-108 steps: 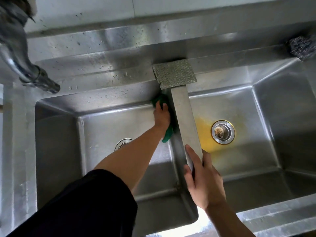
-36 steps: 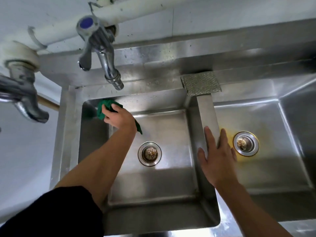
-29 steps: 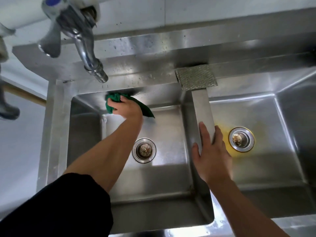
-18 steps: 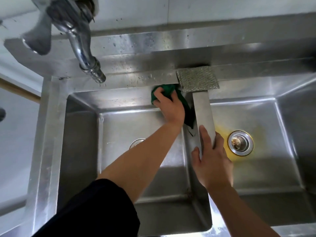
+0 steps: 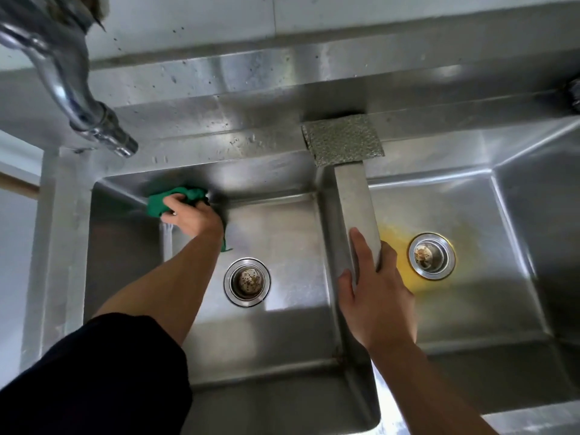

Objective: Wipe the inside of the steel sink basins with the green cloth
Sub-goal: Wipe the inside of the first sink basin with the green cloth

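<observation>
A steel double sink fills the view. My left hand (image 5: 193,216) is shut on the green cloth (image 5: 163,202) and presses it against the far wall of the left basin (image 5: 282,221), near its far left corner. My right hand (image 5: 375,290) lies flat, fingers apart, on the steel divider (image 5: 353,196) between the basins and holds nothing. The right basin (image 5: 489,215) has a yellow stain around its drain (image 5: 431,255). The left basin's drain (image 5: 247,281) is uncovered.
A grey scouring pad (image 5: 342,139) lies on the far ledge at the divider's end. A chrome tap spout (image 5: 91,114) hangs over the left basin's far left corner. A dark object (image 5: 575,94) sits at the far right ledge. My dark sleeve (image 5: 94,381) fills the lower left.
My left hand has swept the cloth along the far wall from beside the divider back to the far left corner. The right hand stays on the divider.
</observation>
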A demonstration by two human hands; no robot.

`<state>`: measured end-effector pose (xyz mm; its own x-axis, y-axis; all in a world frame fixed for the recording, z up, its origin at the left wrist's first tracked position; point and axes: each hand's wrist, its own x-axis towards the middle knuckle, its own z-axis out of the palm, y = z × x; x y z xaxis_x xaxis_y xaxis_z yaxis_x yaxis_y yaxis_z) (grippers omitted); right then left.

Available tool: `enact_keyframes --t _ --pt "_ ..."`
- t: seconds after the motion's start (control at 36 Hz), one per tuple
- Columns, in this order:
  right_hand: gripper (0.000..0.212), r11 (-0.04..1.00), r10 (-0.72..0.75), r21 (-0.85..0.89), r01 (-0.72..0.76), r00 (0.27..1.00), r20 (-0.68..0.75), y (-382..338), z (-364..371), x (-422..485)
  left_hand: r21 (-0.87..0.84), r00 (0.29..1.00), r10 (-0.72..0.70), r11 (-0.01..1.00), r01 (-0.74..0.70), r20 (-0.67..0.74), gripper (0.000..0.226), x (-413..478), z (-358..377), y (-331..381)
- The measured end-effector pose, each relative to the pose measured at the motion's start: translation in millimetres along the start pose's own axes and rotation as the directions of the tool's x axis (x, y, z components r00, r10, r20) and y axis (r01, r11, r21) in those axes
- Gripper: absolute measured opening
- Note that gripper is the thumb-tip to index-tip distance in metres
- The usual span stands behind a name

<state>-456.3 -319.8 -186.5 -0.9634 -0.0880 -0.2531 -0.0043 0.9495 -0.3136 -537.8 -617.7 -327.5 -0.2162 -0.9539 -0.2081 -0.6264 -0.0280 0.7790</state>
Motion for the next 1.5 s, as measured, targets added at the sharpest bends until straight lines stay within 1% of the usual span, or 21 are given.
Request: enact_keyframes --t 0.06,0.11,0.22,0.28,0.39,0.42,0.47,0.53,0.64,0.75,0.83,0.89,0.97,1.0,1.06,1.19,1.25,1.33,1.39,1.44,1.5 --pt "0.070 1.000 0.003 0.001 -0.003 1.000 -0.005 0 1 0 -0.020 1.000 -0.028 0.999 0.028 -0.007 0.034 -4 2 3" --pt "0.070 1.000 0.003 0.001 -0.003 1.000 -0.006 0 1 0 -0.052 1.000 -0.016 0.999 0.016 0.002 0.032 -10 8 4" --pt "0.069 1.000 0.008 -0.002 -0.008 1.000 -0.003 -1 2 0 -0.065 0.987 0.093 0.994 -0.085 0.128 0.028 -40 25 5" --pt "0.070 1.000 0.013 -0.006 -0.013 1.000 -0.001 -1 2 1 -0.078 0.967 0.160 0.986 -0.147 0.199 0.028 -63 39 5" --pt "0.072 1.000 0.012 -0.019 -0.012 1.000 -0.004 -2 3 0 -0.170 0.919 0.238 0.967 -0.192 0.315 0.029 -114 67 17" --pt "0.071 1.000 0.010 -0.023 -0.010 1.000 -0.005 -1 3 0 -0.201 0.910 0.252 0.960 -0.194 0.329 0.028 -124 73 21" --pt "0.071 1.000 0.010 -0.021 -0.010 1.000 -0.011 -1 2 0 -0.236 0.905 0.238 0.958 -0.160 0.354 0.028 -138 81 29" --pt "0.071 1.000 0.015 -0.015 -0.015 1.000 -0.018 -2 2 0 -0.230 0.907 0.207 0.965 -0.128 0.366 0.030 -141 83 32" --pt "0.072 1.000 0.026 -0.012 -0.026 1.000 -0.002 -2 2 0 -0.169 0.912 0.222 0.970 -0.172 0.344 0.035 -117 68 22" --pt "0.072 0.999 0.040 -0.008 -0.040 0.999 0.000 -3 2 1 -0.077 0.955 0.164 0.986 -0.149 0.246 0.034 -58 36 4" --pt "0.073 0.999 0.035 -0.011 -0.035 0.999 -0.007 -5 2 0 0.018 0.970 0.147 0.988 -0.153 0.193 0.035 -13 7 -9" --pt "0.073 0.999 0.039 -0.015 -0.039 0.999 -0.008 -5 2 0 0.089 0.984 0.095 0.990 -0.109 0.152 0.035 13 -12 -16" --pt "0.073 0.999 0.038 -0.014 -0.038 0.999 -0.022 -4 4 0 0.181 0.998 -0.024 0.983 0.013 0.057 0.032 45 -33 -21" --pt "0.073 0.999 0.036 -0.011 -0.036 0.999 -0.024 -4 4 0 0.203 0.998 -0.039 0.979 0.026 0.056 0.030 51 -36 -22" --pt "0.073 0.999 0.031 -0.014 -0.032 0.999 -0.029 -3 4 0 0.222 0.995 -0.030 0.975 0.007 0.098 0.028 50 -33 -21" --pt "0.071 0.999 0.024 -0.030 -0.025 0.999 -0.021 -1 4 1 0.204 0.983 -0.011 0.979 -0.026 0.181 0.029 11 -5 -10" --pt "0.071 0.999 0.019 -0.026 -0.019 1.000 -0.023 -1 3 0 0.154 0.963 0.045 0.984 -0.089 0.265 0.030 -13 10 -7" --pt "0.071 1.000 0.013 -0.028 -0.014 0.999 -0.029 0 3 0 0.084 0.908 0.146 0.978 -0.193 0.392 0.032 -56 33 0" --pt "0.072 0.999 0.015 -0.031 -0.016 0.999 -0.037 0 4 1 0.036 0.849 0.215 0.964 -0.264 0.483 0.031 -80 45 4" --pt "0.073 0.999 0.015 -0.043 -0.017 0.999 -0.043 1 5 1 -0.008 0.773 0.275 0.944 -0.330 0.572 0.031 -99 53 6" --pt "0.073 0.999 0.011 -0.046 -0.014 0.999 -0.047 2 6 1 -0.062 0.710 0.327 0.926 -0.373 0.624 0.032 -112 57 7"
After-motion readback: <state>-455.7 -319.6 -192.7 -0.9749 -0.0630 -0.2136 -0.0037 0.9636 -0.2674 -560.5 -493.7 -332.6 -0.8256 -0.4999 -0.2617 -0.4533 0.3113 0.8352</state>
